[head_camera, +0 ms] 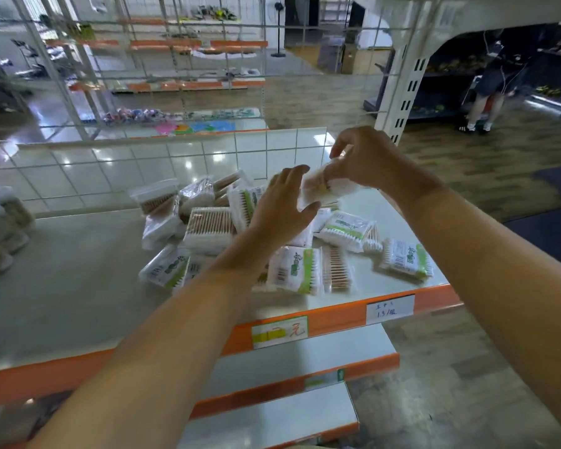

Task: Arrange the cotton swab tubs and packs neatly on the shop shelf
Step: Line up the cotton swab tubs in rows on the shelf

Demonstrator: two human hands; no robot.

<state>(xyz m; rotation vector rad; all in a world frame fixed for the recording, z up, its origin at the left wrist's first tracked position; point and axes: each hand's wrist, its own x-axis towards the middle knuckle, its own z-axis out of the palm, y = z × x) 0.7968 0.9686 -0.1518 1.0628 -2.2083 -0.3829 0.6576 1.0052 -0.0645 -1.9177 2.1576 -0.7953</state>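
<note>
In front of me I see a white wire grid, and behind it more shelves with orange edges. Some bright coloured things lie low down there. On the orange edge near me are a yellow price tag and a white paper tag. Far off on the right, a person stands on the wooden floor.

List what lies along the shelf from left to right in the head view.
stacked packs at the left edge → clear tub → left hand → pack held by the right hand → lone pack at the right end.
</note>
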